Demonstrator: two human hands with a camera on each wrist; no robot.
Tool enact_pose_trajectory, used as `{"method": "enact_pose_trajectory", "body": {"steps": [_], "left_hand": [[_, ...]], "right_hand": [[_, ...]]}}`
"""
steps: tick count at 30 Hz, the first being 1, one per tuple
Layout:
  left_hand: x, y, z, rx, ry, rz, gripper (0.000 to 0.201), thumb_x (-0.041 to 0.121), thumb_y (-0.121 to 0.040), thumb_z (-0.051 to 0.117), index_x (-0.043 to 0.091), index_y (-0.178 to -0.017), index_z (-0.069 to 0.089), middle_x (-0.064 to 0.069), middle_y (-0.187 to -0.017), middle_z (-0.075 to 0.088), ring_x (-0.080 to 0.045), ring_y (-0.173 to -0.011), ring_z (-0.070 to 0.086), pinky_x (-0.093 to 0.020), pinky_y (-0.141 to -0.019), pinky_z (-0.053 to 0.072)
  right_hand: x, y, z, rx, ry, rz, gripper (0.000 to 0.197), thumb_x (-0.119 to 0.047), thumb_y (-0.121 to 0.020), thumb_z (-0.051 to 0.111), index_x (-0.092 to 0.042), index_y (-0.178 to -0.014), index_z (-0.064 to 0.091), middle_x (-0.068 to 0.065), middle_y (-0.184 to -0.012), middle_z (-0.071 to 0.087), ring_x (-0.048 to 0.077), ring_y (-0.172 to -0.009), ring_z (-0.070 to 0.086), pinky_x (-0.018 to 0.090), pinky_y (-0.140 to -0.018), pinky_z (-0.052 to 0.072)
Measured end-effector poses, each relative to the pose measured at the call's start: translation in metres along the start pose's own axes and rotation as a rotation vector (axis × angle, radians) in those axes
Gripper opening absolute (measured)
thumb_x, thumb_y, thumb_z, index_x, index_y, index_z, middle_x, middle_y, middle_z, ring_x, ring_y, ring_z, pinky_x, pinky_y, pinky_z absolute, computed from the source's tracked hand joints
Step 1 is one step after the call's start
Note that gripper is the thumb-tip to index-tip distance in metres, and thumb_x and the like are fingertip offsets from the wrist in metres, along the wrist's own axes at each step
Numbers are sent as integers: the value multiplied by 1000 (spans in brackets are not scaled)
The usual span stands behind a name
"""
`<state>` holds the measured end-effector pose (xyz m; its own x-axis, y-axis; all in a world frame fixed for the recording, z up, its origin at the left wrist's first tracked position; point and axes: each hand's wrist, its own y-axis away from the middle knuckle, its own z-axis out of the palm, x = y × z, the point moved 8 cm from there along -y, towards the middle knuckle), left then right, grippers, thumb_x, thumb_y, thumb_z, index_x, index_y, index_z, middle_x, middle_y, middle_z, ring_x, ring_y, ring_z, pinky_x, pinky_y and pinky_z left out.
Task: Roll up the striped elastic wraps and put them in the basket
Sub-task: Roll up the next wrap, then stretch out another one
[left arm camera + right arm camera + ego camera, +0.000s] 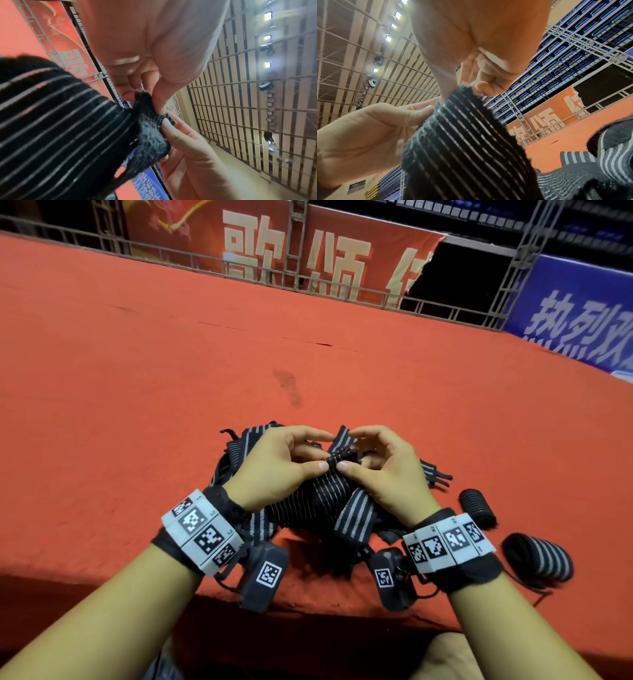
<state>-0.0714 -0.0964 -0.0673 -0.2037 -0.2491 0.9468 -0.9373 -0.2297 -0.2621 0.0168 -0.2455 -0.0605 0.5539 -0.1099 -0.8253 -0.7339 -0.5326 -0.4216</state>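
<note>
A black striped elastic wrap (329, 491) is lifted just above a loose heap of wraps (239, 453) at the near edge of the red carpeted surface (171, 354), its end pinched between thumb and fingers by both the left hand (277, 467) and the right hand (383, 470). Two rolled wraps (537, 556) lie on the carpet just right of the right wrist. Beyond the carpet's far edge runs a grey metal railing (342, 290) with a red banner (260, 241) and a blue banner (575, 313), and the wrist views show blue stadium seating (565, 44) and ceiling lights (267, 16) overhead.
</note>
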Motion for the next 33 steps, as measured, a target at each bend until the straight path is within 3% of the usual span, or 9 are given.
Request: {"method": "enact_pose_trajectory", "body": {"steps": [3,7,10,13,17,20,26,31,33], "left_hand": [[9,-2,-1,23,-92,72,41,-3,-88,70,28,-115,67,5,-91,78,-8,-94,73,-30,-87,57],[17,-9,-3,25,-140,129,41,3,-86,74,29,-117,66,4,-94,78,-9,-94,73,-34,-90,57],[15,-13,-9,34,-182,112,26,11,-85,78,25,-106,72,4,-94,78,-10,-92,73,-35,-89,58],[11,-16,-15,74,-191,105,16,8,-86,75,24,-88,77,-3,-84,78,-29,-85,74,-50,-81,59],[16,-18,-19,123,-167,151,19,8,-84,76,27,-85,78,-8,-81,77,-32,-75,71,-58,-77,57],[12,-22,-21,120,-131,126,16,11,-83,78,25,-90,77,2,-83,77,-18,-78,72,-48,-81,59],[-12,-23,-14,-11,-217,66,37,32,-85,78,33,-119,65,11,-119,70,-3,-113,64,-39,-104,51],[8,-29,-13,41,-270,156,12,27,-89,74,31,-84,64,4,-93,62,-4,-83,59,-29,-80,49],[15,-30,-7,-6,-406,173,20,32,-96,64,28,-76,66,5,-97,53,-7,-92,51,-25,-84,39]], "right_hand": [[-6,1,3,-43,26,-10,19,-14,-82,81,-26,-97,77,-4,-95,77,10,-89,72,35,-87,57],[-10,-2,-4,17,-81,0,2,-9,-85,78,-9,-87,78,7,-84,78,15,-79,72,33,-76,57],[-15,-8,-13,68,-167,5,7,-6,-83,79,-13,-84,78,4,-82,78,13,-77,72,30,-75,58],[-17,-14,-20,63,-154,5,10,-8,-82,80,-18,-80,77,0,-77,76,8,-74,68,26,-71,55],[-12,-20,-11,-89,-82,56,20,-5,-82,78,-22,-93,78,7,-96,77,15,-89,70,34,-84,58],[-15,-23,-9,-77,-109,66,20,5,-88,68,-11,-94,78,14,-96,77,16,-86,69,41,-84,58],[-33,-37,-25,62,-310,26,23,5,-93,62,-15,-95,74,0,-91,76,14,-87,70,32,-81,56],[-56,-53,-32,104,-442,13,20,0,-98,56,-16,-99,68,-1,-95,74,15,-91,67,31,-81,54],[-68,-59,-38,129,-486,1,18,-1,-100,53,-14,-103,65,2,-100,71,16,-94,66,31,-84,53]]}}
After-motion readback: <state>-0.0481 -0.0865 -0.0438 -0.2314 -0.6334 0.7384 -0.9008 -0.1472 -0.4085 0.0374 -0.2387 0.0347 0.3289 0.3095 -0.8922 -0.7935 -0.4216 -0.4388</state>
